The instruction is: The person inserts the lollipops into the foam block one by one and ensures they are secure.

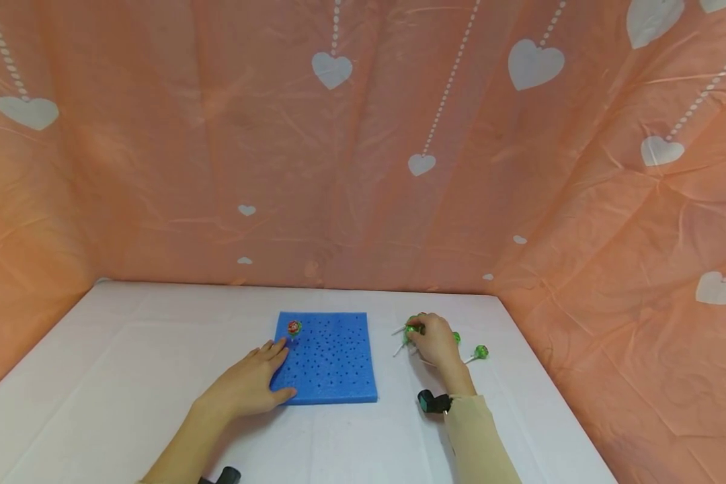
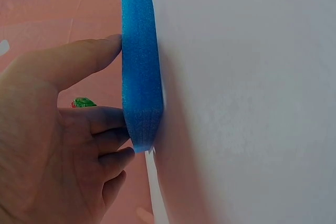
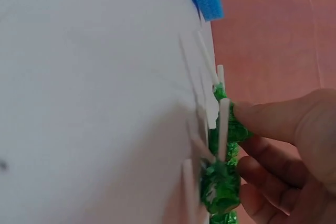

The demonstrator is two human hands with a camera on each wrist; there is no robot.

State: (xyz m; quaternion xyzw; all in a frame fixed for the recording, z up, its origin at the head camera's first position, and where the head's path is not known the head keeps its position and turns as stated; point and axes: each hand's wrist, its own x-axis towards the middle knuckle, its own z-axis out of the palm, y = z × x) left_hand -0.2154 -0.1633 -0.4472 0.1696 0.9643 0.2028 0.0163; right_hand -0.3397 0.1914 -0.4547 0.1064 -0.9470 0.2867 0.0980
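Observation:
A blue foam pad dotted with holes lies on the white table. One red-and-green lollipop stands in its far left corner. My left hand lies flat against the pad's left front corner, fingers straight, thumb on the pad's front edge. My right hand reaches into a small heap of green-wrapped lollipops right of the pad. Its thumb and fingers pinch one green lollipop with a white stick. More green lollipops lie under the hand.
A loose green lollipop lies right of my right hand, another just behind it. Orange sheeting with white hearts walls the table at the back and both sides. Black wrist cameras sit on both forearms.

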